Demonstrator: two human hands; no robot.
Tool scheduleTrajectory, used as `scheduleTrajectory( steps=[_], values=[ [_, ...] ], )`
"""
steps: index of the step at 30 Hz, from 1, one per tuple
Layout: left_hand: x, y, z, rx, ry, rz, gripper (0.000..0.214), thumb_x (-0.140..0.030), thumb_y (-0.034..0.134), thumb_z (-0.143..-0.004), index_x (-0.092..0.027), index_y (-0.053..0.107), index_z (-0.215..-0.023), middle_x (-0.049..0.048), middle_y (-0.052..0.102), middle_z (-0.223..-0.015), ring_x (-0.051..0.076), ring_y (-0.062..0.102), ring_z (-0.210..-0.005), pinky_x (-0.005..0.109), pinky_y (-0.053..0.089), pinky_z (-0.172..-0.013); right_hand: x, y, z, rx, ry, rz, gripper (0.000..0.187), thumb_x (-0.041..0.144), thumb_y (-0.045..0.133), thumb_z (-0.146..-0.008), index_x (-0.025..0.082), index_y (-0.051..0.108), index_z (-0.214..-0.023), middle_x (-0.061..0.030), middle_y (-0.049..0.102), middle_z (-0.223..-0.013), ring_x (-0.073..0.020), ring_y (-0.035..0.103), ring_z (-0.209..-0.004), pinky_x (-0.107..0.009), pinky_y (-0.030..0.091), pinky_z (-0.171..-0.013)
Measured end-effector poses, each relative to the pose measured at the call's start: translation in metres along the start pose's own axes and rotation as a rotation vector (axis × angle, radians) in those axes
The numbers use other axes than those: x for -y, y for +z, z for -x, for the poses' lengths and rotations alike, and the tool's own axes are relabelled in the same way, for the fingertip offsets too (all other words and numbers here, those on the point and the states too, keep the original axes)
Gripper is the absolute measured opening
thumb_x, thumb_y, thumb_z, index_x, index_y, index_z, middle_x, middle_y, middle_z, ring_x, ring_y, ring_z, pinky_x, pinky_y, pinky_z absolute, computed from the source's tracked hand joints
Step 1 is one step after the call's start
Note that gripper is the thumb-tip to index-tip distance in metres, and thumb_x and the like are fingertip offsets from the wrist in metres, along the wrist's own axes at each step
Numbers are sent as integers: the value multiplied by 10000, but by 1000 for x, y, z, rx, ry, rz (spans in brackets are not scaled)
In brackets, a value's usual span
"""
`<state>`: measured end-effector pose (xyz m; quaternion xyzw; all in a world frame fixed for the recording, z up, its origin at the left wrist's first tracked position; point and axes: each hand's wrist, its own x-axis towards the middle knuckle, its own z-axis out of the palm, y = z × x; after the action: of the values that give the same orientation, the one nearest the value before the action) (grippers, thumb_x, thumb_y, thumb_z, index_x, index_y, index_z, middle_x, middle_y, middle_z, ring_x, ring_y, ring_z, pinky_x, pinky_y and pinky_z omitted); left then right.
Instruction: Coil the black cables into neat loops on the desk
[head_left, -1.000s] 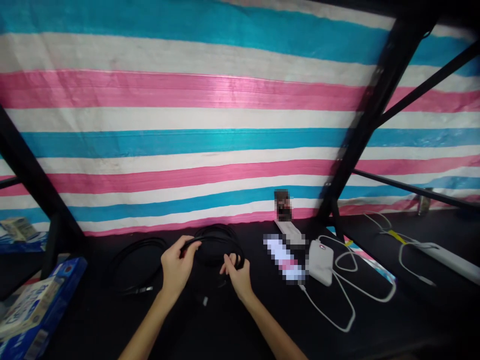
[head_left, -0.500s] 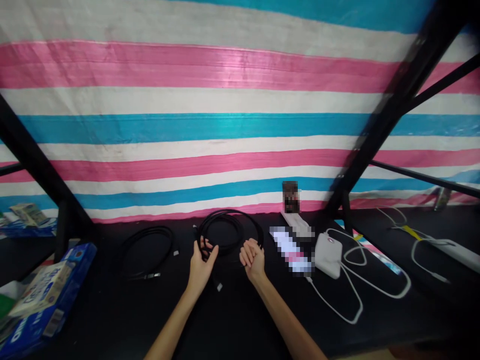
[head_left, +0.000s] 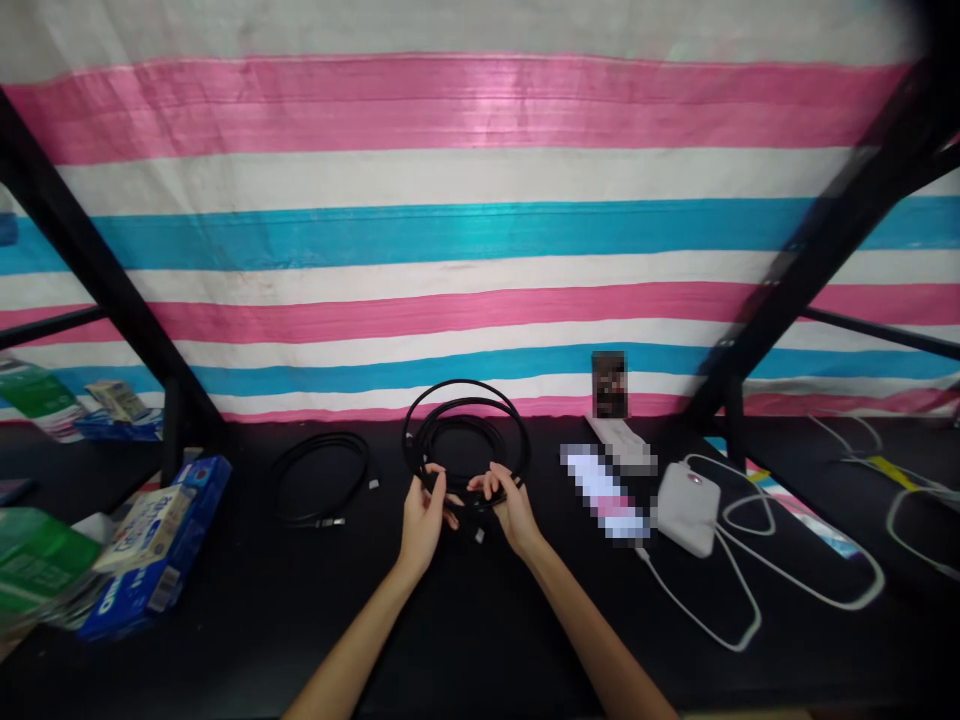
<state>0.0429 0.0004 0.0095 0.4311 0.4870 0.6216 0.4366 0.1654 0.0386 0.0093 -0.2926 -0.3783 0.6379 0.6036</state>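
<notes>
A coiled black cable (head_left: 465, 425) stands tilted up off the black table (head_left: 465, 630) in front of the striped tarp. My left hand (head_left: 424, 515) pinches the coil's lower left part. My right hand (head_left: 506, 500) grips the coil's lower right part, fingers curled round the strands. A loose plug end (head_left: 478, 536) hangs between my two hands. A second black cable coil (head_left: 319, 490) lies flat on the table to the left, untouched.
A white charger block (head_left: 686, 508) with a looping white cord (head_left: 757, 590) lies at right beside a blurred-out device (head_left: 604, 490). Blue snack boxes (head_left: 154, 545) sit at left. Black diagonal frame bars (head_left: 810, 260) cross both sides.
Both hands have closed in on the coil's lower edge and lifted it more upright. The view has shifted, so everything sits further right in the frame.
</notes>
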Motion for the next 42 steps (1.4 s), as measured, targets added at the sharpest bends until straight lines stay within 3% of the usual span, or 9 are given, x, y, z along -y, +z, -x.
scheduleTrajectory(
  steps=[6,10,16,22,28,31,35,39,42],
  values=[
    [-6,-14,-5,-92,68,-32,359,-469,500,-777,-202,434,-1008,41,648,-886,44,454,-350,156,334,-281,-5,-5,1,-12,188,53,326,426,648,-648,173,518,-489,16,491,-509,-204,598,-729,-316,496,-633],
    [-4,-24,-7,-106,-55,57,440,-524,476,-770,-213,421,-1077,-38,607,-644,59,431,-293,137,231,-229,-5,-8,4,47,279,201,327,442,609,-676,139,598,-554,-38,605,-589,-181,604,-663,-264,488,-546],
    [2,-28,-9,-16,-154,150,455,-550,476,-763,-179,495,-1025,-121,307,-368,55,321,-271,126,220,-254,-1,-18,0,-50,165,136,344,447,587,-694,120,646,-783,22,556,-502,-98,511,-405,-224,469,-405],
    [5,-29,-11,157,-227,181,437,-542,509,-747,-157,531,-950,-133,228,-328,40,204,-262,146,232,-285,3,-24,-5,-107,94,352,619,412,629,-678,169,464,-1223,36,622,-608,-37,360,-269,-181,394,-255],
    [0,-36,-9,254,-292,121,447,-543,512,-740,-150,540,-951,-133,234,-311,50,195,-252,166,217,-287,-1,-26,-3,-133,95,468,466,469,578,-720,141,602,-1050,-100,663,-952,-26,463,-335,-163,426,-285],
    [-5,-41,-9,266,-293,68,425,-526,507,-751,-142,557,-926,-110,297,-306,60,272,-265,170,236,-315,-1,-28,-3,-111,47,468,475,469,550,-746,151,582,-1097,-99,674,-933,-10,418,-310,-168,441,-296],
    [-5,-47,-13,191,-254,-13,370,-511,527,-742,-143,542,-772,-74,405,-353,68,398,-323,167,276,-361,-1,-28,-1,-25,39,486,490,454,544,-754,163,559,-1147,-89,679,-909,15,340,-274,-172,441,-292],
    [2,-50,-16,136,-218,-119,339,-476,616,-681,-173,465,-663,-85,403,-348,72,397,-304,170,265,-344,-2,-26,2,1,32,606,530,416,667,-642,172,588,-1105,-106,627,-1031,-50,524,-417,-155,429,-274],
    [8,-50,-17,107,-165,-193,333,-446,665,-639,-178,505,-755,-97,421,-354,78,374,-275,179,261,-324,-3,-27,3,30,-13,632,485,384,667,-637,166,591,-1063,-70,632,-920,-115,586,-550,-159,448,-290]
  ],
)
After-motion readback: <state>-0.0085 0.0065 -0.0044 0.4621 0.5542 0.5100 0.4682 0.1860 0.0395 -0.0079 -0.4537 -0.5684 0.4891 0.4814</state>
